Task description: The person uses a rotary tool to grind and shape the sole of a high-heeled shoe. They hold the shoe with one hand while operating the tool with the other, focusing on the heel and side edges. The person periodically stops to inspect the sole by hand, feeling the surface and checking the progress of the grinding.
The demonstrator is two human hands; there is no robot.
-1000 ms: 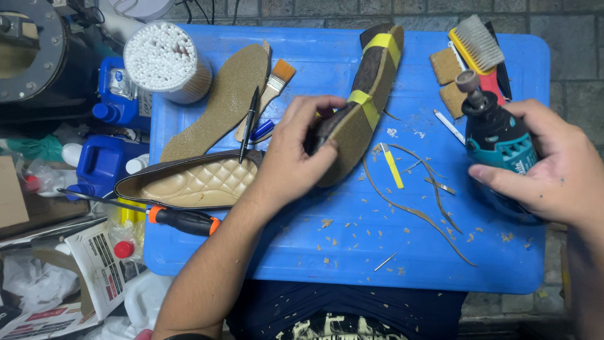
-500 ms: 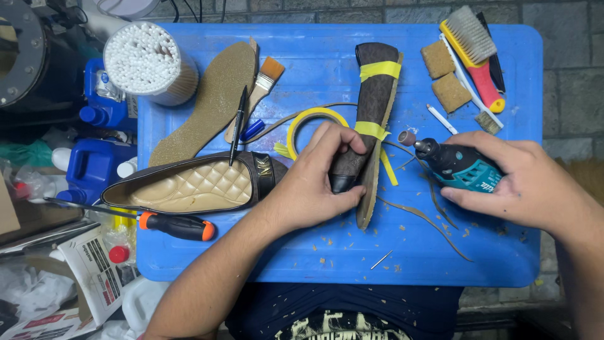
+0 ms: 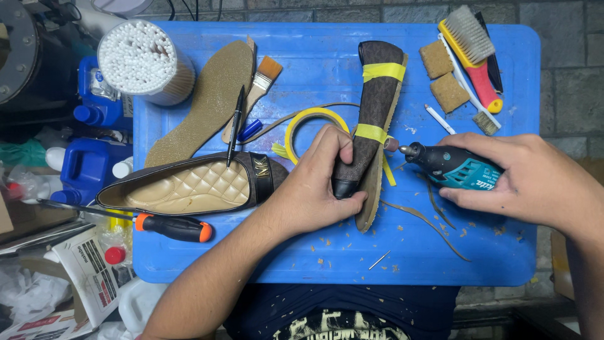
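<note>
Upright, taped shoe (image 3: 371,119) lengthwise up-down, left hand (image 3: 314,189) grip clamping it, right hand (image 3: 535,182) clutching rotary tool (image 3: 450,165)

The bench (image 3: 314,264) has bare room along its near edge; brushes (image 3: 472,44), tape roll (image 3: 314,123) and insole (image 3: 207,101) crowd the far edge.

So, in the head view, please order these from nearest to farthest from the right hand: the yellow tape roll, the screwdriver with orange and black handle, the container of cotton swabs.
From the right hand:
1. Yellow tape roll, middle of the blue tray, beside the left hand.
2. Screwdriver, near the tray's front left edge.
3. Container of cotton swabs, far left back corner.
</note>
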